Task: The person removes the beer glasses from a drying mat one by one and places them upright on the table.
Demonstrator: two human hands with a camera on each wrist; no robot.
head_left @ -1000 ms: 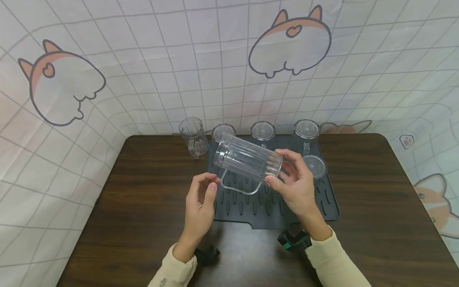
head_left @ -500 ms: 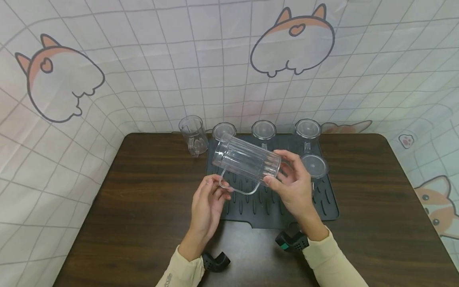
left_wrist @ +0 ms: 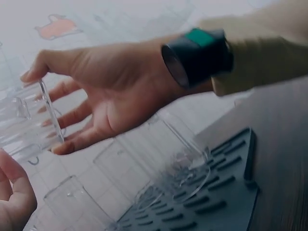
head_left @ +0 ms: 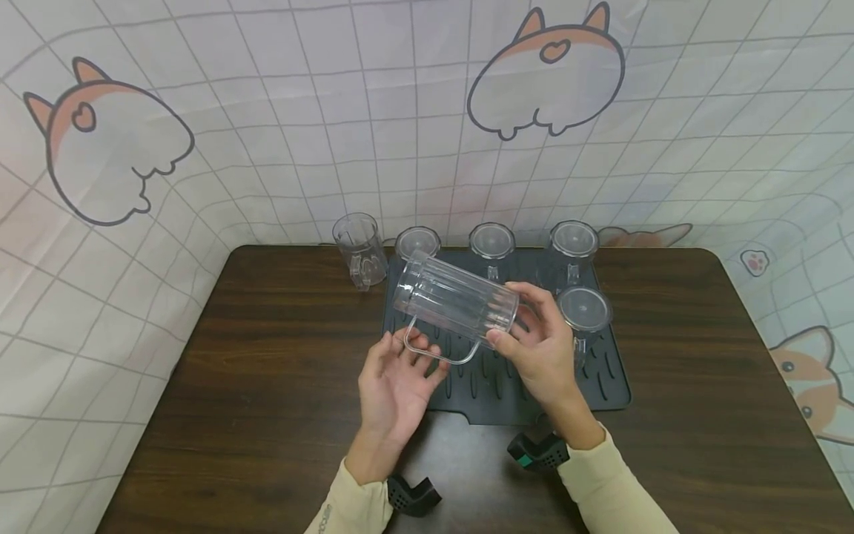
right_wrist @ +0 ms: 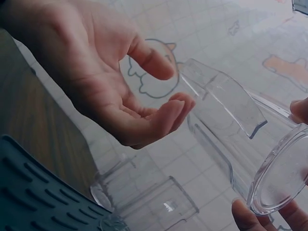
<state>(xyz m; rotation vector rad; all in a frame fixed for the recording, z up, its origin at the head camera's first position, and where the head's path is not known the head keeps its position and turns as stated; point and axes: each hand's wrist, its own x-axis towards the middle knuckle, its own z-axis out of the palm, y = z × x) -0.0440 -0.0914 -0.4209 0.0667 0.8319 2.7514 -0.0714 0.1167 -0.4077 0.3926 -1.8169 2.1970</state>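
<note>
In the head view a clear ribbed mug [head_left: 454,297] is held tilted above the dark drying mat [head_left: 507,400], nearly on its side, its base to the right and its handle on the near side. My right hand [head_left: 550,356] grips the mug by its base, thumb and fingers on opposite sides. Palm up, my left hand [head_left: 400,386] lies just below the handle with relaxed fingers. In the right wrist view, the left hand [right_wrist: 96,82] is beside the mug [right_wrist: 231,125] without gripping it; whether a fingertip touches the handle I cannot tell.
Several clear mugs stand upside down on the mat, among them one at the back middle [head_left: 492,242] and one at the right [head_left: 584,308]. An upright mug [head_left: 360,252] stands on the brown table [head_left: 267,386] left of the mat. A patterned cloth [head_left: 300,133] hangs behind.
My left hand has moved right, toward the handle, and turned palm up with its fingers spreading. The right hand keeps its grip; the mug has shifted only slightly left.
</note>
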